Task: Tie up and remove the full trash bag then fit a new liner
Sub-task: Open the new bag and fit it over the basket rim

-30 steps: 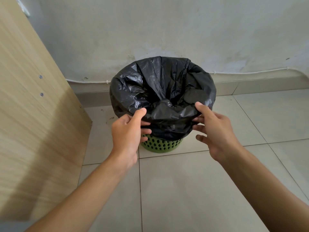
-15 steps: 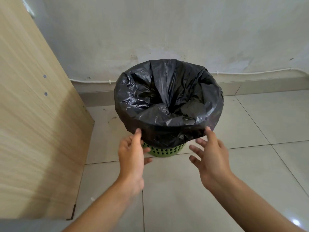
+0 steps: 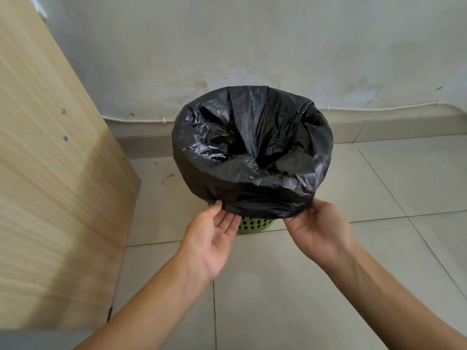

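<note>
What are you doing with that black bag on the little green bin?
A person is fitting a black trash bag over a green perforated bin on the tiled floor. The bag's edge is folded down over the rim, hiding most of the bin. Both hands are at the bag's lower hem: the left hand touches it palm up with straight fingers, and the right hand holds it at the other side.

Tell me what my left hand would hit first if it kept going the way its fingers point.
Most likely the black liner: the left hand points up at its folded-over hem, fingertips already there, with the green bin just behind.
</note>
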